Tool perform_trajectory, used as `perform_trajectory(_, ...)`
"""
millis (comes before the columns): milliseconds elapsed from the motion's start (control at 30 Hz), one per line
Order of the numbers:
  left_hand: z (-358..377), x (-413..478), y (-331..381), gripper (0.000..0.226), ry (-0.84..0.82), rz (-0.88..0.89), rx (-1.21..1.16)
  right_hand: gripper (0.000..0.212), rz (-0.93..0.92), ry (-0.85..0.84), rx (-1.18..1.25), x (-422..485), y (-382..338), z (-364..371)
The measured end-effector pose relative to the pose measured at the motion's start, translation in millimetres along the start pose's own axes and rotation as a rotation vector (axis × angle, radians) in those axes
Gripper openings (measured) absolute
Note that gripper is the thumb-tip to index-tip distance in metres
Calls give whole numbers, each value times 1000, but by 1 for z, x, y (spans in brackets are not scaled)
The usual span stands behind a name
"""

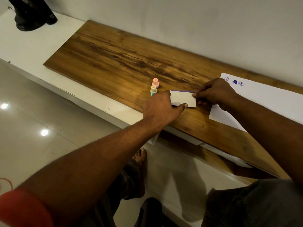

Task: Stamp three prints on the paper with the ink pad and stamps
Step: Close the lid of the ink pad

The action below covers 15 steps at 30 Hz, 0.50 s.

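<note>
A white ink pad (182, 99) with a purple strip along its far edge lies on the wooden board (114, 54). My left hand (161, 108) grips its left end, thumb on the near edge. My right hand (214, 93) pinches its right end. Just left of the pad stand a pink stamp (155, 82), a pale yellow stamp (153, 89) and a teal stamp (152, 94) that my left hand mostly hides. A white paper (270, 102) lies to the right and bears three purple prints (235, 81): two smiley rings and a heart.
The board sits on a white shelf (32, 46) against a pale wall. A black object (31, 13) stands at the shelf's far left. Below are glossy floor tiles (32, 120), my foot (139, 163) and a lower shelf edge.
</note>
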<state>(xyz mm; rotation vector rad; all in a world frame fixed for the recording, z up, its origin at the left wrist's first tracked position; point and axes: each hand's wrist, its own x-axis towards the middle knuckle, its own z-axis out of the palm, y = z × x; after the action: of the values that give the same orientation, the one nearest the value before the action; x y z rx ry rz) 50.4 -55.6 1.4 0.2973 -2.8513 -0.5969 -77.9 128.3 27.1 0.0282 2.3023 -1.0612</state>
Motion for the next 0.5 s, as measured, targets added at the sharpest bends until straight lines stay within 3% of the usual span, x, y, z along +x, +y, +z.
perform_trajectory(100, 0, 0, 0, 70, 8, -10, 3, 22, -55, 21, -23, -3, 1, 1)
perform_trajectory(333, 1, -1, 0, 66, -28, -13, -60, 27, -303, 245, -378, -5, 2, 13)
perform_trajectory(500, -6, 2, 6, 64, -156, -92, -214, 60, -395, 298, -515, -9, -6, 26)
